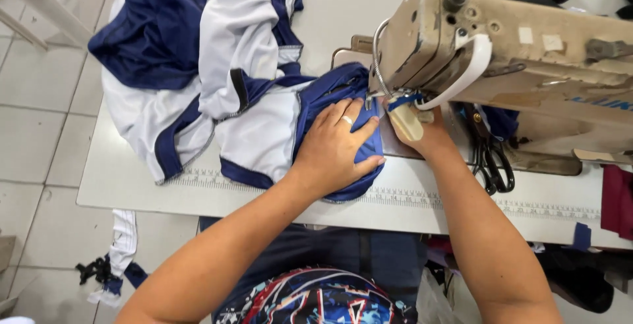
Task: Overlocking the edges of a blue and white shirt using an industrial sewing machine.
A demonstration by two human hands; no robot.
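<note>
My left hand (337,145), with a ring on one finger, lies flat on blue fabric (333,90) just left of the sewing machine's needle area, pressing it to the white table (132,179). My right hand (430,133) is mostly hidden under the head of the beige sewing machine (527,54), behind a small cream part near the presser foot; its fingers cannot be seen. A blue and white garment (198,54) spreads in a heap to the left of my left hand.
Black scissors (491,159) lie on the table under the machine arm, right of my right wrist. A dark red cloth (618,202) sits at the right edge. Fabric scraps (112,258) lie on the tiled floor at the left.
</note>
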